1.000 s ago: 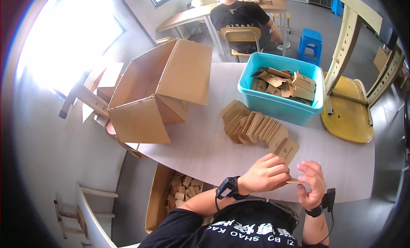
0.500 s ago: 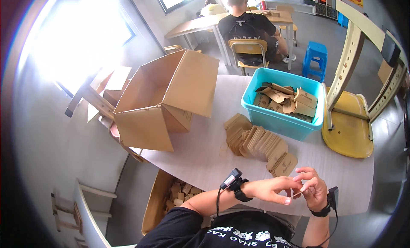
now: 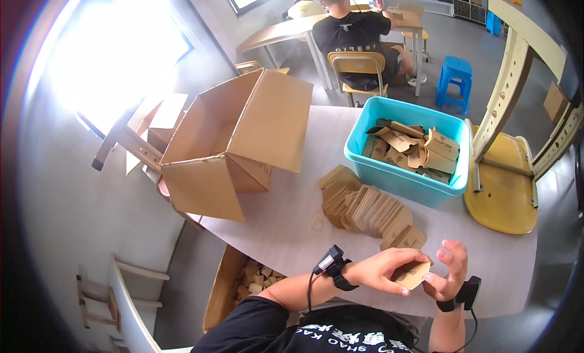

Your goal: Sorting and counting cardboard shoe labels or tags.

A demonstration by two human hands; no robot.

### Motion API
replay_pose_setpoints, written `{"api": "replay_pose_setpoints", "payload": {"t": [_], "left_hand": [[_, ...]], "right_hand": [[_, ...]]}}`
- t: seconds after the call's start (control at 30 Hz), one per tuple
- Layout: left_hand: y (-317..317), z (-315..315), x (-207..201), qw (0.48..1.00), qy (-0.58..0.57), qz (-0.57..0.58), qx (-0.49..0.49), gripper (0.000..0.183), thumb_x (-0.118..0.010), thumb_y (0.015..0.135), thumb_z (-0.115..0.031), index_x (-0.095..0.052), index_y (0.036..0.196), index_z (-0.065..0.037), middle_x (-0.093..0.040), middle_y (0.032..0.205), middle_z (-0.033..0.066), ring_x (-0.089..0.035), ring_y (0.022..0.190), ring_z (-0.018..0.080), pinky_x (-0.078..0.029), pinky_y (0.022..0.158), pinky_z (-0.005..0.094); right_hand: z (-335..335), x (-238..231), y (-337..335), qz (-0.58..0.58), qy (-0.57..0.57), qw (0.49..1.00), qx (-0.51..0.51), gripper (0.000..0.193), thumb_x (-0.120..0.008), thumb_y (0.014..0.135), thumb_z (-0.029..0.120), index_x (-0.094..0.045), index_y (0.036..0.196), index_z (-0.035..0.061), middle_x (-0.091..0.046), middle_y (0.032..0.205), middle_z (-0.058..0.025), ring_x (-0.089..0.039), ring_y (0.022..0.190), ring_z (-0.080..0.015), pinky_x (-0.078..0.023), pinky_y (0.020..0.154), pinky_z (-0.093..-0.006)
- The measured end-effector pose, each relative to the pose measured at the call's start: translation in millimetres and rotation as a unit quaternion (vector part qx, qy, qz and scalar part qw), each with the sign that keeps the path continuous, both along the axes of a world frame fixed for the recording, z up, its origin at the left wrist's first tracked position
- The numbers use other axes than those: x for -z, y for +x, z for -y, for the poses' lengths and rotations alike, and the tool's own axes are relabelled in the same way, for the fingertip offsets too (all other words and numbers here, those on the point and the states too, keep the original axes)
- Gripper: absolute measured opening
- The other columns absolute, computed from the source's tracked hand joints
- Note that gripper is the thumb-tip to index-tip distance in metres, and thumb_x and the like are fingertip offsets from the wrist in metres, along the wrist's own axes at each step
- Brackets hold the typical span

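Note:
My left hand [image 3: 392, 268] is closed around a brown cardboard cup sleeve [image 3: 412, 276], its printed face turned up over the near right of the table. At the sleeve's right edge is my right hand [image 3: 449, 274], fingers raised and spread apart; its thumb lies close to or against that edge. Just beyond both hands, a fanned row of flat cup sleeves [image 3: 371, 208] leans across the tabletop. Behind the row stands a turquoise plastic bin [image 3: 395, 186] with several loose, partly opened sleeves [image 3: 398, 141] in it.
An open cardboard box [image 3: 271, 119] stands left on the table [image 3: 286, 222], near thin rubber bands [image 3: 317, 221]. Below the edge, another carton [image 3: 222, 289] holds brown pieces. An upturned yellow chair [image 3: 502, 192] is at right. A person [image 3: 350, 40] sits ahead, beside a blue stool [image 3: 455, 82].
The sleeve, edge-on before, now shows its printed face in my left hand. My right fingers have spread and lifted from their pinch. The seated person has raised an arm.

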State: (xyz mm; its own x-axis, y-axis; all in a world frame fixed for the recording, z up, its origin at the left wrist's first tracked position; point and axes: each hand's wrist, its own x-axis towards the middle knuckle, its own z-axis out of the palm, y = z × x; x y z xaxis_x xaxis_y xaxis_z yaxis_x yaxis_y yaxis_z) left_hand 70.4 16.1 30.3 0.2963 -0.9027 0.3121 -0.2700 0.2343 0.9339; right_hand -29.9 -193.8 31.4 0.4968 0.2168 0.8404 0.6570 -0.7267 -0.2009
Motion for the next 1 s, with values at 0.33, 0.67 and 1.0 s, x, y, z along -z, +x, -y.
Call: {"api": "replay_pose_setpoints", "payload": {"t": [0.33,0.67,1.0], "left_hand": [[15,-5,1,0.997,0.025,0.068,-0.015,0.077,-0.084,0.076,-0.049,-0.056,0.126,0.002,-0.062,0.101,0.0178,-0.062,0.090,0.0381,-0.051,0.075,0.0423],[11,-2,4,0.998,0.016,0.063,0.008,0.065,-0.088,0.075,-0.047,-0.061,0.112,-0.001,-0.060,0.087,0.0116,-0.062,0.076,0.0327,-0.049,0.064,0.0398],[-4,-14,-3,0.991,0.060,-0.063,0.105,0.063,-0.087,0.078,-0.049,-0.064,0.111,0.000,-0.067,0.094,0.0092,-0.066,0.082,0.0250,-0.051,0.073,0.0355]], "right_hand": [[1,-4,8,-0.050,-0.006,0.998,-0.024,0.029,-0.082,0.073,0.021,-0.061,0.093,0.0214,-0.064,0.131,-0.0031,-0.058,0.121,-0.0393,-0.053,0.090,-0.0571],[1,-15,4,-0.114,-0.016,0.988,-0.099,0.014,-0.071,0.081,0.022,-0.057,0.084,0.0190,-0.070,0.129,-0.0018,-0.058,0.130,-0.0369,-0.048,0.107,-0.0545],[-11,-41,-29,-0.120,-0.051,0.985,-0.113,0.010,-0.070,0.087,0.021,-0.061,0.088,0.0168,-0.072,0.124,-0.0027,-0.057,0.130,-0.0408,-0.046,0.107,-0.0577]]}}
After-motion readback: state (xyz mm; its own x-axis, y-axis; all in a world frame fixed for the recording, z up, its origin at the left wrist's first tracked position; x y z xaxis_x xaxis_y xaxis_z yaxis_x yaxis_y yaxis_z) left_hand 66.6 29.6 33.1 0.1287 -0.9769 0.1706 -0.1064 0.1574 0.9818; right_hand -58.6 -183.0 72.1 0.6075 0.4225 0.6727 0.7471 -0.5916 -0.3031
